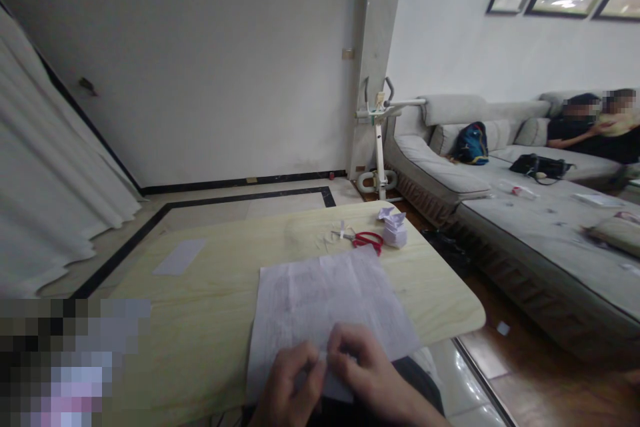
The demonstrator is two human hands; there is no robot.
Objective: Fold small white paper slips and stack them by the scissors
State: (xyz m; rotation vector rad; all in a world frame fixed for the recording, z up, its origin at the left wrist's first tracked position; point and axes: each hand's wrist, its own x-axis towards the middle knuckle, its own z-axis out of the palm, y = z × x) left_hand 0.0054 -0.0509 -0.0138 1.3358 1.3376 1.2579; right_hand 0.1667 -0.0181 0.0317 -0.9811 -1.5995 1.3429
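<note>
A large creased sheet of paper with faint print lies on the near side of the wooden table. My left hand and my right hand meet over its near edge, fingertips almost touching. Both pinch a bit of white paper between thumb and fingers. Whether that bit is a fold of the large sheet or a separate piece, I cannot tell. Beyond the sheet lie red-handled scissors and several thin paper scraps. Folded paper shapes stand beside the scissors.
A blank paper slip lies on the table's left part. Behind to the right are an exercise machine and a grey sofa bearing a blue backpack and a black bag. Two people sit at its far end.
</note>
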